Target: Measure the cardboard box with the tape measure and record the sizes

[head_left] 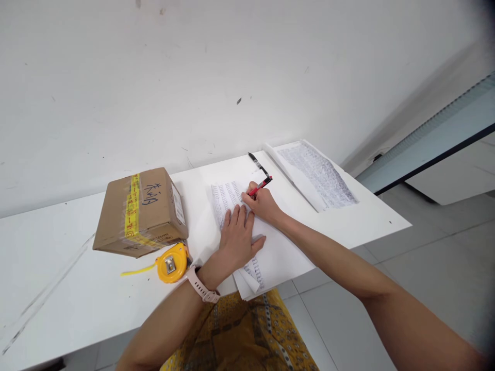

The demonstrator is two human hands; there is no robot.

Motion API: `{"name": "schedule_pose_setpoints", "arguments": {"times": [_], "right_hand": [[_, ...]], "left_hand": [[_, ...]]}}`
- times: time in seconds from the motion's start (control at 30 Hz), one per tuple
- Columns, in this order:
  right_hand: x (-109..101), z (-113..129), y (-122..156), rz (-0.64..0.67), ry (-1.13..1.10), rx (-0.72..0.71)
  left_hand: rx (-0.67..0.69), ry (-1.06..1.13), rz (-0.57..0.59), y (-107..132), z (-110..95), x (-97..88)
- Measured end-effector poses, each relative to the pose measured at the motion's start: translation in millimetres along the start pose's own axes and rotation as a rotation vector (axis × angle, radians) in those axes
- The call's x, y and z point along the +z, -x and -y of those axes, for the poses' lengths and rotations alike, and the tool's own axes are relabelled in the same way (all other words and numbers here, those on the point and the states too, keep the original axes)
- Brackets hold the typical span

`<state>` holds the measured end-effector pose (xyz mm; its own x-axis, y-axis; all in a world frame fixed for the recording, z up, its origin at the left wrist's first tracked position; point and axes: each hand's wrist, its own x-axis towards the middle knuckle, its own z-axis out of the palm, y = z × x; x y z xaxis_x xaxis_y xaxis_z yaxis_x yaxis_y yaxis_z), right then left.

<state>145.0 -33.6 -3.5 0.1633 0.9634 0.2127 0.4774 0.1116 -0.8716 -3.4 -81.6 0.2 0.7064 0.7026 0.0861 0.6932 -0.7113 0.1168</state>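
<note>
Red plastic shows between the fingers of the right hand (pixel 265 202), closed in a writing pinch around a red-and-black pen (pixel 260 187). The left hand (pixel 236 238) holds nothing; it lies palm down, fingers extended, on the handwritten paper sheets (pixel 226 198), which sit under and just beyond it on the white tabletop (pixel 363 224). A black pen (pixel 258 164) lies beyond the right hand, a densely written page (pixel 319 178) to its right. Left of the left hand are a yellow tape measure (pixel 172 264) and, farther out, a taped cardboard box (pixel 141 211). Writing appears to be the step in hand; another stroke would call for a steady pinch and flat paper
</note>
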Motion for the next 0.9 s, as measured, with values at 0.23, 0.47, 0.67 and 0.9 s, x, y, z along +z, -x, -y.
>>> {"name": "schedule_pose_setpoints", "arguments": {"times": [0.23, 0.47, 0.67, 0.9], "right_hand": [[-0.2, -0.9, -0.4, 0.011, 0.0, -0.009], [-0.1, -1.2, -1.0, -0.006, 0.011, 0.004], [0.4, -1.0, -0.8, -0.003, -0.028, 0.025], [-0.2, -2.6, -1.4, -0.03, -0.001, 0.016]], "left_hand": [[0.002, 0.0, -0.005, 0.0, -0.1, 0.1], [0.003, -0.004, -0.018, 0.4, 0.2, 1.2], [0.0, 0.016, -0.005, 0.6, 0.6, 2.4], [-0.001, 0.015, 0.003, 0.6, 0.6, 1.1]]}}
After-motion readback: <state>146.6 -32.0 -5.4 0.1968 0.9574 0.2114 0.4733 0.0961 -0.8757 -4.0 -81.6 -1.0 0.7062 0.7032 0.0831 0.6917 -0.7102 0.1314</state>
